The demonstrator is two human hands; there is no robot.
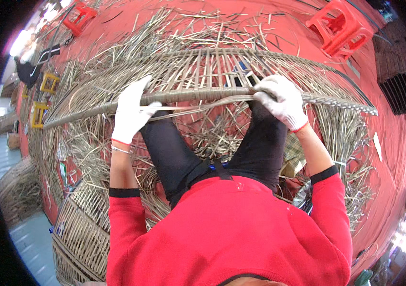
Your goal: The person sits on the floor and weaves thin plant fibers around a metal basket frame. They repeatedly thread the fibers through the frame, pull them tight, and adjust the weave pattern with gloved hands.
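A long curved woven frame [203, 94] of brownish cane-like strips lies across my knees, its near rim wound tightly with strip. My left hand [134, 110], in a white knitted glove, rests against the left part of this rim, fingers stretched up and thumb apart. A loose pale strip [176, 108] runs near its thumb. My right hand [279, 97], gloved the same way, closes its thumb and fingers on a strip [234, 99] at the right end of the wound section. Its fingertips touch the rim there. Beyond the rim, open ribs fan out to a far edge.
Loose strips [103, 157] litter the red floor covering [394, 157] all around. A slatted woven panel [81, 224] lies at lower left. Red plastic stools [339, 28] stand at far right and far left, with yellow stools [39, 114] at left. Dark stacked crates [398, 71] stand at right.
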